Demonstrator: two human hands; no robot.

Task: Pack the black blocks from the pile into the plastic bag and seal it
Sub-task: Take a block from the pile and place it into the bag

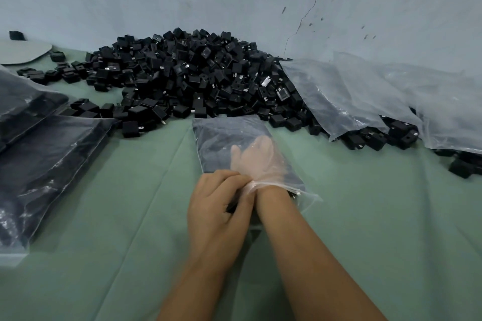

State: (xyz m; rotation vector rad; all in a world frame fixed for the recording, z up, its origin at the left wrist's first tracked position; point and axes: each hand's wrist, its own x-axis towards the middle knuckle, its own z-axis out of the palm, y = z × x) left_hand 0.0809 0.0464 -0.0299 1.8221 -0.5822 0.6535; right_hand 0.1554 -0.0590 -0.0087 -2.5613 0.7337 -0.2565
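We see the right hand (257, 157) pushed wrist-deep inside the plastic bag (229, 138), which lies flat on the green desk (365, 216) just in front of the pile of black blocks (187, 78). Through the film its fingers look loosely spread, and we cannot tell whether they hold anything. The left hand (216, 214) pinches the bag's mouth at the right wrist, fingers closed on the plastic. The bag's contents read only as a dark blur. Filled bags (47, 164) at the left run out of view, and empty bags (365, 94) on the right hide part of the pile.
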